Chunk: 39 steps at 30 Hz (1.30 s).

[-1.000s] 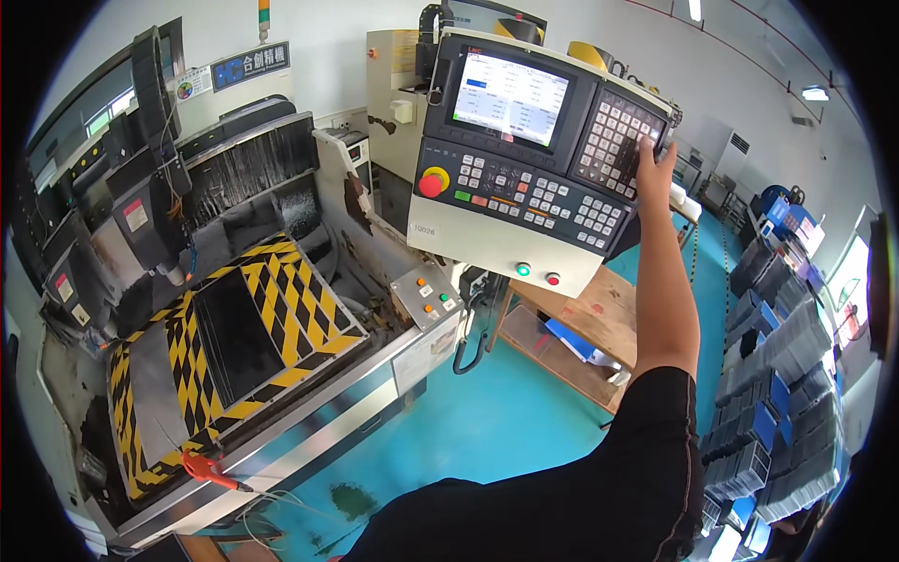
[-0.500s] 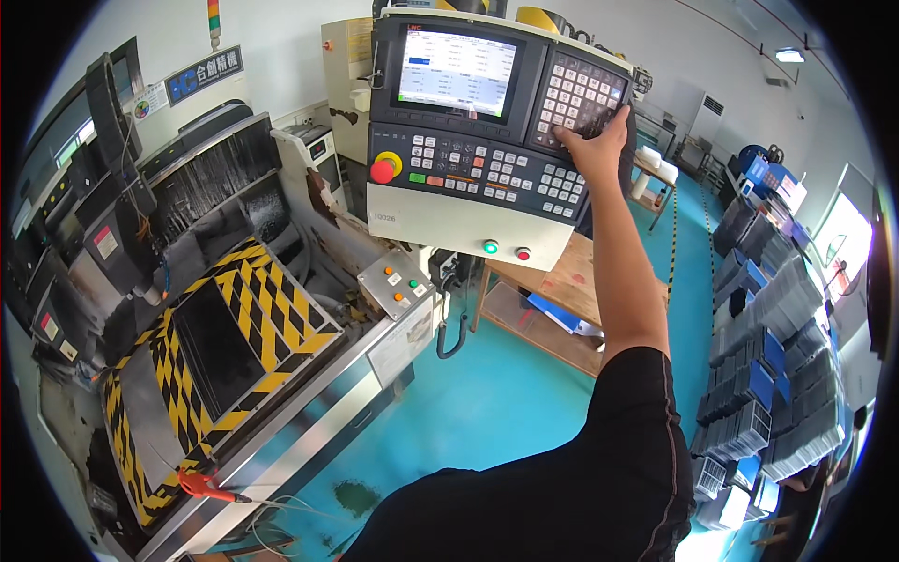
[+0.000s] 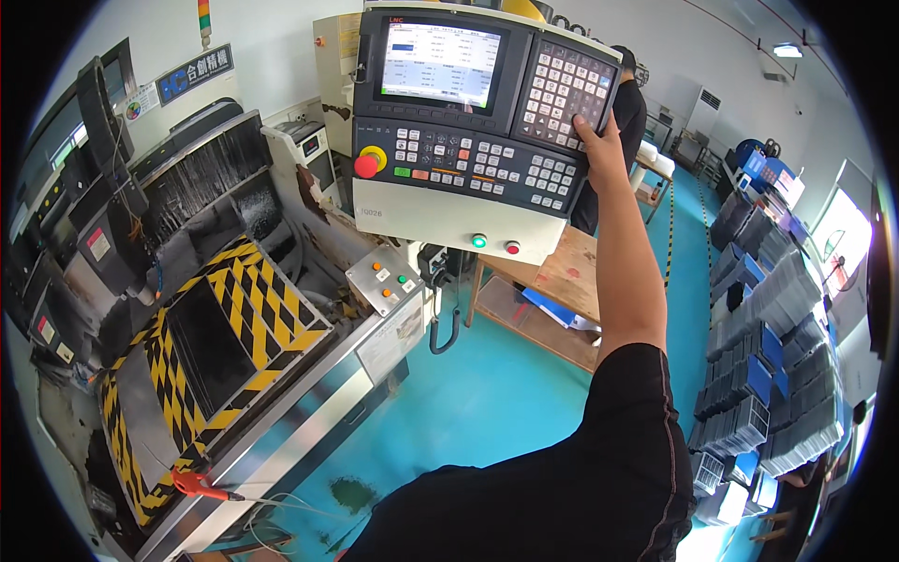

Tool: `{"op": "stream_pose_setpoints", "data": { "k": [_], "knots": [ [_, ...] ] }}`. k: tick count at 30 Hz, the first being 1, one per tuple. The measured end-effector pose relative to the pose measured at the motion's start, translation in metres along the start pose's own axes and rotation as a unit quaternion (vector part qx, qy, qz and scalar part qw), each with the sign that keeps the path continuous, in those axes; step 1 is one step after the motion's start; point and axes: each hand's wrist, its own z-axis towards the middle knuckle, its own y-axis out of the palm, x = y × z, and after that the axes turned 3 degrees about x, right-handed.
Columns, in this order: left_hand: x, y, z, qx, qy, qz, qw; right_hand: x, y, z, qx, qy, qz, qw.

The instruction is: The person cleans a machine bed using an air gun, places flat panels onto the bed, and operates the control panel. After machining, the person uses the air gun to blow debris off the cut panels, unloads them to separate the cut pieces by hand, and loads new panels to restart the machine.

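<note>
My right hand is at the right edge of a machine control panel. Its thumb rests on the lower right part of the keypad, while the other fingers curl round the panel's edge and are mostly hidden. Left of the keypad, a lit screen shows a table of values. Below it are rows of small keys and a red emergency stop button on a yellow ring. A green button and a red button sit on the pale lower face. My left hand is out of view.
A milling machine with a yellow-and-black striped bed cover stands at left, a red air gun on its front edge. A small button box is beside it. Behind the panel are a wooden table and another person. Stacked grey trays line the right.
My thumb has shifted right across the keypad, and the hand sits more round the panel's edge. The view has shifted slightly; another person now shows behind the panel.
</note>
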Motion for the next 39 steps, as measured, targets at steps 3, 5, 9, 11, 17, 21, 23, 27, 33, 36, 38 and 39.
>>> {"op": "stream_pose_setpoints", "data": {
  "k": [3, 5, 9, 11, 17, 21, 23, 27, 33, 36, 38, 39],
  "knots": [
    [-0.003, 0.002, -0.003, -0.006, -0.001, 0.008, 1.000, 0.002, 0.003, -0.001, 0.003, -0.084, -0.108, 0.991],
    [-0.005, 0.003, -0.005, -0.011, 0.000, 0.014, 1.000, -0.001, 0.004, -0.003, 0.007, -0.097, -0.130, 0.987],
    [-0.011, 0.006, -0.010, -0.021, -0.001, 0.026, 0.999, -0.009, 0.000, -0.010, -0.018, -0.031, -0.057, 0.998],
    [-0.015, 0.008, -0.015, -0.025, -0.002, 0.030, 0.999, -0.011, -0.003, -0.012, -0.047, 0.006, -0.012, 0.999],
    [-0.034, 0.015, -0.033, -0.043, -0.001, 0.049, 0.998, -0.012, -0.006, 0.005, 0.015, 0.067, 0.019, 0.997],
    [-0.054, 0.021, -0.049, -0.051, 0.003, 0.059, 0.997, -0.009, -0.001, 0.014, 0.073, 0.057, -0.036, 0.995],
    [-0.066, 0.025, -0.060, -0.050, 0.010, 0.063, 0.997, -0.008, -0.004, 0.010, 0.026, 0.009, -0.026, 0.999],
    [-0.085, 0.036, -0.082, -0.051, 0.020, 0.067, 0.996, 0.001, -0.021, -0.011, -0.055, 0.029, 0.013, 0.998],
    [-0.094, 0.047, -0.098, -0.049, 0.024, 0.074, 0.996, 0.026, -0.036, -0.024, -0.062, 0.040, 0.044, 0.996],
    [-0.094, 0.049, -0.103, -0.050, 0.023, 0.077, 0.996, 0.031, -0.038, -0.020, -0.068, 0.034, 0.031, 0.997],
    [-0.097, 0.051, -0.105, -0.050, 0.024, 0.077, 0.996, 0.031, -0.040, -0.020, -0.062, 0.052, 0.044, 0.996],
    [-0.099, 0.052, -0.106, -0.050, 0.024, 0.077, 0.995, 0.030, -0.040, -0.020, -0.055, 0.057, 0.034, 0.996]
  ]
}}
